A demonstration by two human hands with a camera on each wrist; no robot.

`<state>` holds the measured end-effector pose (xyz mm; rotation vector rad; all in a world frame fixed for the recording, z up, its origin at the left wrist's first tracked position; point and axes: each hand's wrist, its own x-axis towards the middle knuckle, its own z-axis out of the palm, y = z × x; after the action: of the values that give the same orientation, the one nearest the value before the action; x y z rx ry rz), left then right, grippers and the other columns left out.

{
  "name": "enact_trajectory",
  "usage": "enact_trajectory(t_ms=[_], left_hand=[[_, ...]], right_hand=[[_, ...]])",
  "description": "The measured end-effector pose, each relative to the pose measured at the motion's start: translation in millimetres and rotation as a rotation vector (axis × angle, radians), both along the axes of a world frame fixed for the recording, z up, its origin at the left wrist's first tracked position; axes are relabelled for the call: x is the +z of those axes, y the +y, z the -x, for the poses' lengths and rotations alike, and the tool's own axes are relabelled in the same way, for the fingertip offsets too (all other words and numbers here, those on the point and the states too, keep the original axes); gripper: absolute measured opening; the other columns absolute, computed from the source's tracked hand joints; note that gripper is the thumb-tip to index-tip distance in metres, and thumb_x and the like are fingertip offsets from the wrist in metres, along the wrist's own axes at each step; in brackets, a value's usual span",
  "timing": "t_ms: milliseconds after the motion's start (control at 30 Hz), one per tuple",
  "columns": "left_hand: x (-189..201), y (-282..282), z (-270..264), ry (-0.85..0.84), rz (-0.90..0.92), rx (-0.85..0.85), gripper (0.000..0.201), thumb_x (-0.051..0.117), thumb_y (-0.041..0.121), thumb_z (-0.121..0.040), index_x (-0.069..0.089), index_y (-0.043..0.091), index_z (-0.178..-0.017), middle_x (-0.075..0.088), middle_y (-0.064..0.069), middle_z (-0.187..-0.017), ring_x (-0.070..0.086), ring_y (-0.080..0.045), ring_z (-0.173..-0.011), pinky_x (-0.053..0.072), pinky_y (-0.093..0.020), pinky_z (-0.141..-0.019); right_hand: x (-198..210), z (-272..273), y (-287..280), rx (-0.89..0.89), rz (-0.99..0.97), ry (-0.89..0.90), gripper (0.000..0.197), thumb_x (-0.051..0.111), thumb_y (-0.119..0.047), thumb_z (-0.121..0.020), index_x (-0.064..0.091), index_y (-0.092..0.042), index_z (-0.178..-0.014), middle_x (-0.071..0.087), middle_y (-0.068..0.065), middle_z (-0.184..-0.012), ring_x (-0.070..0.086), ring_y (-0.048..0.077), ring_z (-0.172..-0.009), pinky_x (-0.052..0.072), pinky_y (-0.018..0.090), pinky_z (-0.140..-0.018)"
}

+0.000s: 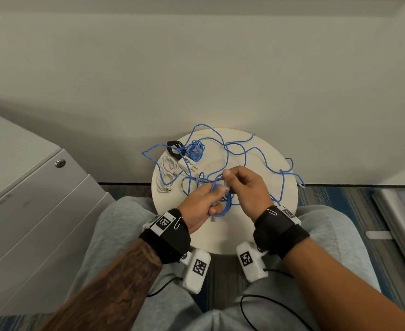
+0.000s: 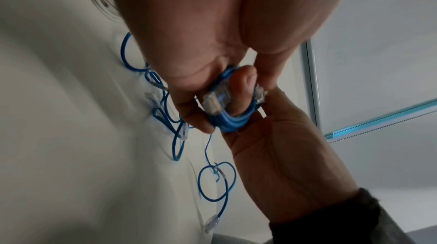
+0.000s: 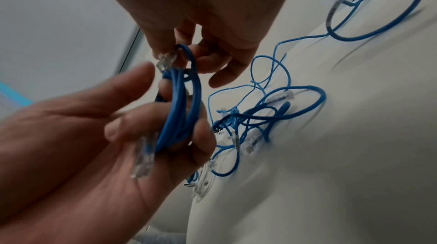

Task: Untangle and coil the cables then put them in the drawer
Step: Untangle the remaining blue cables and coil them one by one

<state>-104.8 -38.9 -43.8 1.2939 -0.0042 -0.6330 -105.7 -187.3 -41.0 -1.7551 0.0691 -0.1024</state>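
At the lower centre of the head view, the left hand (image 1: 200, 203) curls its fingers round a small blue coil (image 3: 179, 109), one clear plug hanging below. The right hand (image 1: 245, 187) pinches the coil's other plug (image 3: 166, 61) at the top. To finish well, I judge that plug should be tucked through or wrapped round the loops while the left grip stays firm, so they do not spring apart. Loose blue cables (image 1: 242, 149) sprawl over the round tabletop (image 1: 256, 225); the drawers (image 1: 41, 194) stand at the left.
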Motion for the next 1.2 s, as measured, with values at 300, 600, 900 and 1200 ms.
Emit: enact_trajectory(t_ms=[300,600,900,1200], left_hand=[[-0.4,4.7,-5.4,-0.189,-0.173,0.017,0.02,0.049,0.031,-0.101,0.057,0.014,-0.094,0.041,0.007,-0.062,0.025,-0.008,-0.049,0.025,-0.019,-0.043],[-10.2,9.9,-3.1,-0.349,-0.291,0.089,0.021,0.055,0.024,-0.099,0.063,0.005,-0.101,0.044,0.009,-0.056,0.034,-0.006,-0.045,0.032,-0.021,-0.047],[-6.6,8.5,-1.8,-0.382,-0.373,-0.003,0.023,0.055,0.028,-0.099,0.061,0.009,-0.11,0.048,0.015,-0.056,0.042,0.0,-0.046,0.035,-0.014,-0.05],[-8.4,4.8,4.6,-0.025,-0.165,-0.157,0.041,0.032,0.043,-0.104,0.061,0.015,-0.105,0.038,0.002,-0.064,0.026,-0.009,-0.048,0.024,-0.026,-0.053]], right_hand=[[6.8,6.6,0.9,-0.006,0.065,-0.146,0.009,0.073,-0.02,-0.091,0.074,-0.02,-0.1,0.067,0.006,-0.075,0.063,0.025,-0.073,0.053,0.029,-0.071],[9.9,-1.4,-11.1,0.255,-0.491,0.465,0.032,0.066,-0.026,-0.091,0.064,-0.006,-0.116,0.063,0.002,-0.082,0.059,0.015,-0.079,0.052,0.024,-0.076],[12.3,0.7,-15.4,0.192,0.054,0.182,0.018,0.058,-0.026,-0.1,0.068,-0.013,-0.094,0.07,-0.001,-0.077,0.062,0.007,-0.069,0.051,0.023,-0.066],[21.5,-10.3,-26.8,-0.049,0.085,-0.114,0.014,0.053,-0.011,-0.101,0.06,-0.017,-0.089,0.068,0.008,-0.084,0.062,0.01,-0.075,0.051,0.023,-0.074]])
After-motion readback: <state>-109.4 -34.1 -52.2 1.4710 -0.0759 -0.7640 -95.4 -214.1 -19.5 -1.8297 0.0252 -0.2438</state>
